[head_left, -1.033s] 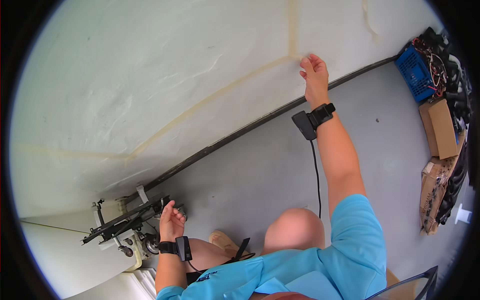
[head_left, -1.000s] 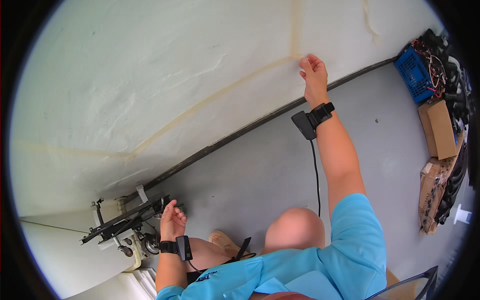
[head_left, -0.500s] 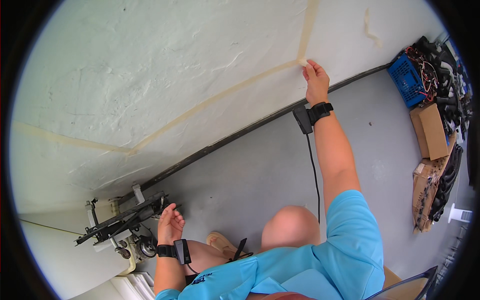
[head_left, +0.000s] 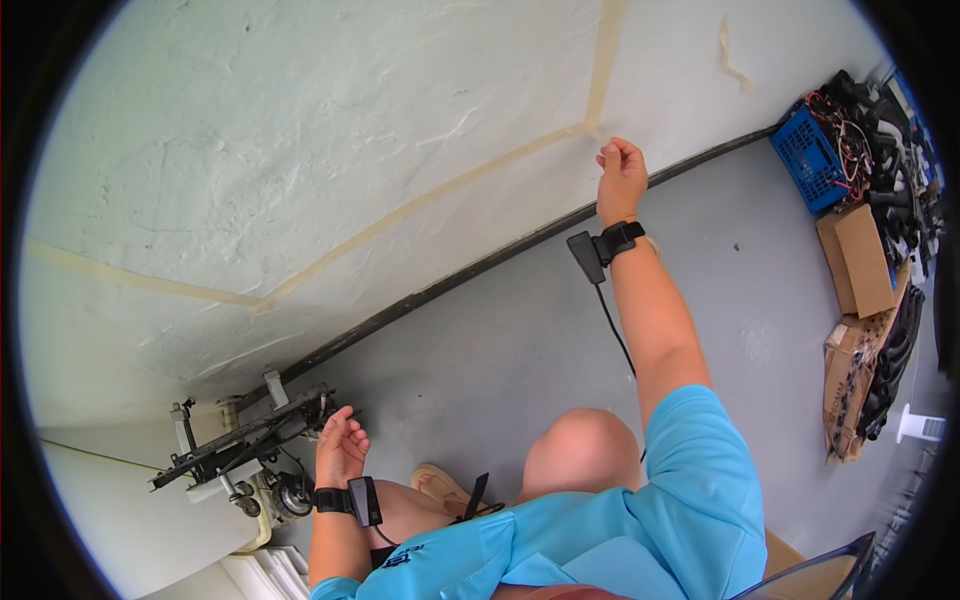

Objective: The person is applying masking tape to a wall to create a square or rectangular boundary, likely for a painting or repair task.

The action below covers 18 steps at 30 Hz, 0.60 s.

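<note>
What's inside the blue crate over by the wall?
The blue crate holds a tangle of wires, some red, with dark cables heaped beside it. What lies beneath the tangle is hidden. The right hand is at the masking tape on the wall, away from the crate.

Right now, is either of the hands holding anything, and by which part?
The right hand pinches the end of the tape strip on the wall. The left hand holds nothing.

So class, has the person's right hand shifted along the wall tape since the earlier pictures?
Yes. The right hand now sits below the tape junction, pinched fingers just off it; earlier it was beside the junction, against the wall.
</note>
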### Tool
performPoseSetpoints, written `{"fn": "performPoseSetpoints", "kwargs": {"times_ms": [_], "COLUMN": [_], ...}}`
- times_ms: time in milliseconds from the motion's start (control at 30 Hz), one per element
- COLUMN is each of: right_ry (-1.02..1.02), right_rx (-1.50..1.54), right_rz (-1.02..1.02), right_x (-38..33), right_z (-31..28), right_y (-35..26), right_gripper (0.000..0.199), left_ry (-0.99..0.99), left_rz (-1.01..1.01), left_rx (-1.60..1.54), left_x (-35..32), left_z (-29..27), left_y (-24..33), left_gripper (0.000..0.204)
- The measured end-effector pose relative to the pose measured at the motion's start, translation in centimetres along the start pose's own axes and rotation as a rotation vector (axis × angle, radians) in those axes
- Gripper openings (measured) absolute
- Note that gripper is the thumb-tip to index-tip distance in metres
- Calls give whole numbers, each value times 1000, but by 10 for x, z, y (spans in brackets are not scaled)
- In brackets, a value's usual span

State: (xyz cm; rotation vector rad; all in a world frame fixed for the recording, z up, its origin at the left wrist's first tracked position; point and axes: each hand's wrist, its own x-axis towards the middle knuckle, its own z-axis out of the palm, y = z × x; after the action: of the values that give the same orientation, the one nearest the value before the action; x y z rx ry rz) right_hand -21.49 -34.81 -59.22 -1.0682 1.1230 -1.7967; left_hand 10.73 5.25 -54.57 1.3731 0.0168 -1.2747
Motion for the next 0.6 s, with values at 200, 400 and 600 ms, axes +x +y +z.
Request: {"fn": "performPoseSetpoints", "kwargs": {"times_ms": [200,400,600], "right_ry": [30,-108,-159], "right_rx": [95,-37,-175], "right_rz": [79,-46,15], "right_x": [9,26,29], "right_z": [1,-2,-3], "right_y": [-7,-5,-7], "right_gripper": [18,26,21], "left_ry": [-14,-28,-37], "left_rz": [-11,-21,-15], "left_rx": [1,-3,0], "left_x": [0,3,6], "left_z": [0,-2,-1], "left_y": [2,3,2], "left_gripper": [18,19,19]}}
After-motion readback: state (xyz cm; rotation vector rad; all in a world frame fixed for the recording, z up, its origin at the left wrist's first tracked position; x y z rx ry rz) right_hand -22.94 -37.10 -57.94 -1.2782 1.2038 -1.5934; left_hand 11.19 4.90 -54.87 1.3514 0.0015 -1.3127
